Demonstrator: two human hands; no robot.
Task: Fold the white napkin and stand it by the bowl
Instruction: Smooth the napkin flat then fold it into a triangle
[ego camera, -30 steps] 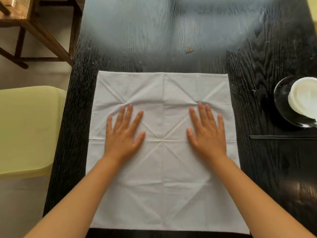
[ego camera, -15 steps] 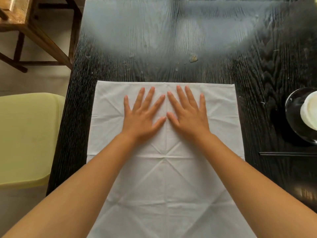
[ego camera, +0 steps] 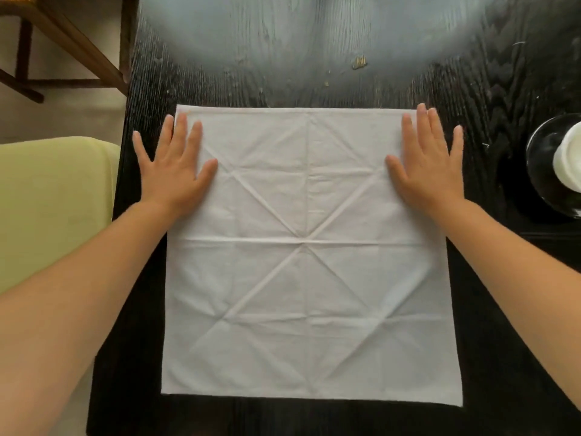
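Head view shows the white napkin (ego camera: pixel 309 256) spread flat and unfolded on the dark table (ego camera: pixel 490 357), old creases crossing it. Left hand (ego camera: pixel 171 174) and right hand (ego camera: pixel 429 169) press its far corners, fingers splayed, gripping nothing. Beyond the right fingertips sits the bowl (ego camera: pixel 566 158). Likely risk: uneven hand pressure skews the cloth, so folds miss the creases.

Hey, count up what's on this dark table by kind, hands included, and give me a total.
Hands: 2, left hand and right hand, both flat at the far corners of the napkin
White napkins: 1, napkin spread open and creased
White bowls: 1, bowl at the right edge
Dark plates: 1, plate under the bowl
Total: 5
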